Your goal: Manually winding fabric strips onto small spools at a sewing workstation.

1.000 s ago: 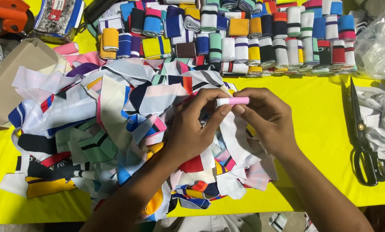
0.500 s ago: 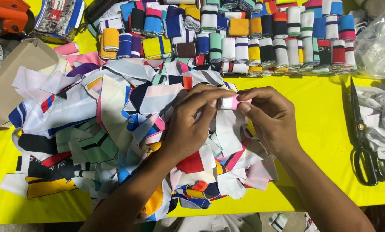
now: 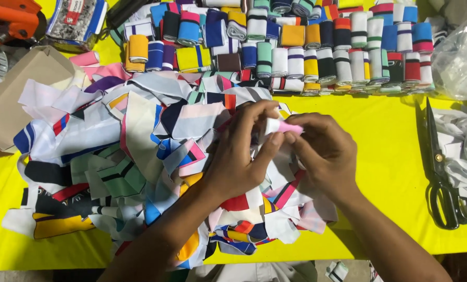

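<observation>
Fingers (image 3: pixel 267 116) of the left hand (image 3: pixel 238 156) and the right hand (image 3: pixel 325 151) are pinching a small pink and white strip of cloth (image 3: pixel 283 127) between them, both hands closing narrowly on it from either side. The strip is sitting just above the loose pile of coloured cloth scraps (image 3: pixel 139 156), which is lying on the yellow table (image 3: pixel 385 156); it seems partly rolled, though the fingers are hiding much of it. Rolled cloth bands (image 3: pixel 296 47) are standing in rows beyond the pile. Black scissors (image 3: pixel 442 172) are lying well apart, beside the right hand's side. A cardboard box (image 3: pixel 19 89) is sitting at the pile's other side.
</observation>
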